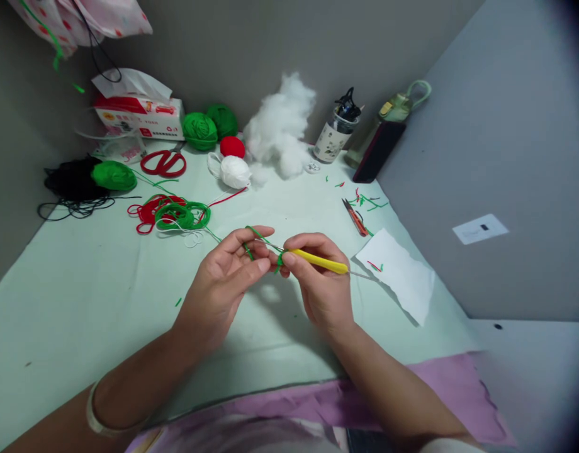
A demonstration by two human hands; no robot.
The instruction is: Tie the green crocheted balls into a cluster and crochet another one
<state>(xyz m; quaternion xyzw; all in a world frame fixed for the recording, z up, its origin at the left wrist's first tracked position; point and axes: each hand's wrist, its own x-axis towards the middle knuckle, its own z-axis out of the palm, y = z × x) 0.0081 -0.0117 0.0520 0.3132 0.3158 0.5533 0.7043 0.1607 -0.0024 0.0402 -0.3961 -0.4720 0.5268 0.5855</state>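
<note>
My right hand (pixel 323 277) is closed around the yellow handle of a crochet hook (pixel 320 260), whose metal tip points left toward my other hand. At the tip, a small piece of green crochet work (pixel 279 261) sits between the fingertips of both hands. My left hand (pixel 228 277) is closed too, with green yarn (pixel 248 251) wound over its fingers and pinched near the work. That yarn trails back to a loose heap of green yarn (pixel 188 216) on the table. The exact stitches are too small to make out.
Red scissors (pixel 163 163), white yarn (pixel 235 171), green yarn balls (pixel 201 131) and white stuffing (pixel 284 126) stand along the back. Thread snips (pixel 354 218), yarn scraps and a torn white paper (pixel 403 277) lie at right. A bottle (pixel 386 126) leans by the partition.
</note>
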